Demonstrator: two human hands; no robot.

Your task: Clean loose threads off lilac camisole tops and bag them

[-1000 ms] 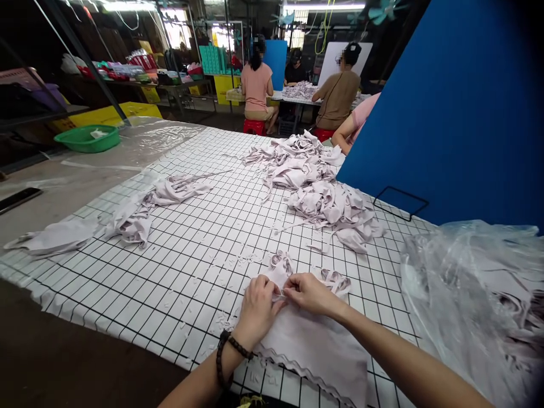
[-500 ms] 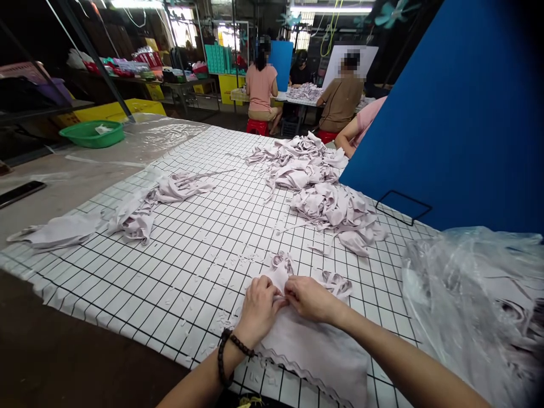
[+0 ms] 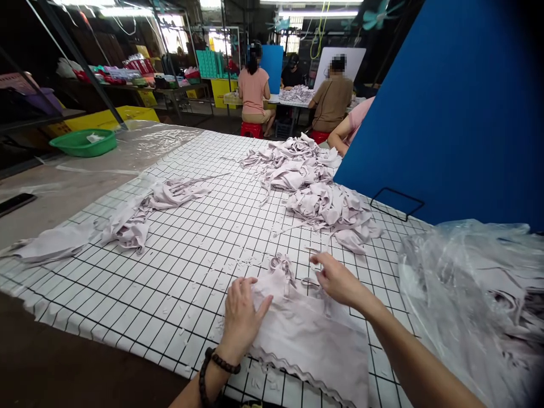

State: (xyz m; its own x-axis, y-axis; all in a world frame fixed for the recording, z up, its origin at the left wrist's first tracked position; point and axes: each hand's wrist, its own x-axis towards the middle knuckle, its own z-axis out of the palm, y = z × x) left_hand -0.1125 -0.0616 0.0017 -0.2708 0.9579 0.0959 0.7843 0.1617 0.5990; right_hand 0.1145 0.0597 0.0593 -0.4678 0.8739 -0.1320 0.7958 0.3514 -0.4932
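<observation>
A pale lilac-grey garment point(image 3: 310, 340) with a wavy hem and thin straps lies flat on the grid-patterned cloth in front of me. My left hand point(image 3: 243, 311), wearing a dark bead bracelet point(image 3: 224, 362), rests on the garment's left edge, fingers stretched and thumb apart. Over the garment's upper right, by the straps, is my right hand point(image 3: 338, 280). Its fingers are curled and the index finger points left. Whatever it may hold is hidden. A small dark-edged scrap point(image 3: 313, 250) lies just beyond the index fingertip. Gathered straps point(image 3: 282, 264) bunch at the garment's top left.
Heaped pale garments point(image 3: 327, 207) lie ahead, and more point(image 3: 127, 224) lie left. A clear plastic bag point(image 3: 442, 272) of garments is at right, below a blue board point(image 3: 450, 124). A green basin point(image 3: 85, 143) and phone point(image 3: 16, 204) sit left. Co-workers sit beyond.
My hands have come apart from their meeting point on the garment. The left hand has opened and shifted left; the right has moved to the right and up. The garment's upper part lies flatter.
</observation>
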